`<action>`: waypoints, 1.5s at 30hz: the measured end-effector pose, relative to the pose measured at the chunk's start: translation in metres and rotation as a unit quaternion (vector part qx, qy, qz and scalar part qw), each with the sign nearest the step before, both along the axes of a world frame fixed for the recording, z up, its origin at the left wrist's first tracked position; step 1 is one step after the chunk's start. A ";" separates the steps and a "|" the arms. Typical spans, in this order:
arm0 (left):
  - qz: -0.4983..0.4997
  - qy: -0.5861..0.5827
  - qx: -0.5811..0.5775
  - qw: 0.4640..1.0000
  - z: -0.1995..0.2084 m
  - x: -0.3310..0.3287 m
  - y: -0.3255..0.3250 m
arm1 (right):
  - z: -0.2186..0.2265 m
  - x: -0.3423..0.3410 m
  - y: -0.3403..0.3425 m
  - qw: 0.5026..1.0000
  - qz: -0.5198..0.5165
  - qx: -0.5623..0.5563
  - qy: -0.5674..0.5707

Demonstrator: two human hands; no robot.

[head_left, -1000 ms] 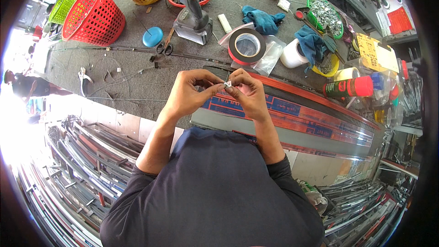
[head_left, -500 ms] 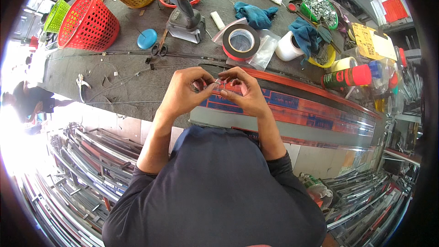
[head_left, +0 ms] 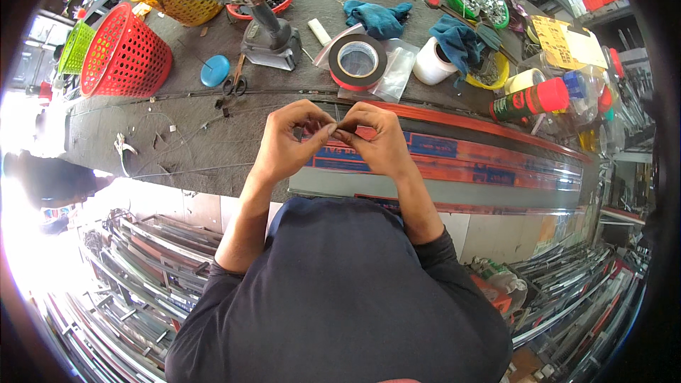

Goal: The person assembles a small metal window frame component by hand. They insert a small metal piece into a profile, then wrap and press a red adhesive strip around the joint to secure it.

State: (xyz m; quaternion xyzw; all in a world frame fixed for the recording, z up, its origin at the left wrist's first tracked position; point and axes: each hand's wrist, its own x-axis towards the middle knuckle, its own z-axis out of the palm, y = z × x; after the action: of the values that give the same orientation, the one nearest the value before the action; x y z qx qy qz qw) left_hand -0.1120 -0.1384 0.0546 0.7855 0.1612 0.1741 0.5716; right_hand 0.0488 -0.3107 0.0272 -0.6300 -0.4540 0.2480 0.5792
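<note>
Small piece: held at the tips of both hands, on the wearer's side of the tape roll (head_left: 382,62); the small piece (head_left: 338,123) is almost covered, so shape and material cannot be told.
Left hand: thumb and forefinger of the left hand (head_left: 287,140) closed in a pinch on the piece, the other fingers curled.
Right hand: the right hand (head_left: 381,140) mirrors it, tips pinched at the same spot, nearly touching the left; a tip grip probably suits so slight a part.
Film-wrapped strips: long, flat and glossy orange-red with blue bands; the strips (head_left: 454,150) run rightward, nearer the wearer than the tape roll.
Tape roll: black and red ring lying flat, partly over a clear plastic bag (head_left: 399,76).
Drill: grey and bulky, standing on its battery base left of the tape roll; the drill (head_left: 266,32) thus presumably keeps its handle ready to grasp.
Scissors: open-ringed scissors (head_left: 235,86) between drill and wearer, left of the tape roll.
Green basket: perforated plastic beyond and right of the tape roll; the green basket (head_left: 454,4) corrals loose shiny bits.
Table: matted grey fabric-like surface; the table (head_left: 220,147) bears them all.
</note>
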 end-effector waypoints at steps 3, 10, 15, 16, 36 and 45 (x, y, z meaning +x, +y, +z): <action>0.034 -0.022 -0.150 0.988 -0.015 0.009 -0.015 | -0.002 0.006 -0.004 0.998 -0.033 0.032 0.033; -0.011 0.049 0.048 0.998 -0.037 0.015 -0.029 | -0.025 0.019 -0.023 0.990 -0.117 0.065 -0.047; -0.012 0.010 0.029 0.999 -0.045 0.021 -0.024 | -0.020 0.024 -0.050 0.994 -0.096 0.027 -0.045; -0.028 -0.001 0.039 0.999 -0.048 0.023 -0.022 | -0.019 0.025 -0.055 0.995 -0.084 -0.003 -0.048; 0.004 -0.018 -0.023 1.000 -0.057 0.038 -0.013 | -0.035 0.000 -0.016 0.981 -0.177 -0.023 -0.076; -0.036 -0.027 0.273 0.961 -0.053 0.041 -0.022 | -0.019 0.028 -0.027 0.993 -0.101 -0.045 -0.035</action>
State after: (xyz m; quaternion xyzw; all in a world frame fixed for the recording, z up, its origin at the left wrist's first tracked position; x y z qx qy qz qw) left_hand -0.0710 -0.1606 0.0013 0.9120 0.0633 0.2119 0.3454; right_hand 0.0769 -0.3375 0.0080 -0.7062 -0.3962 0.1859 0.5566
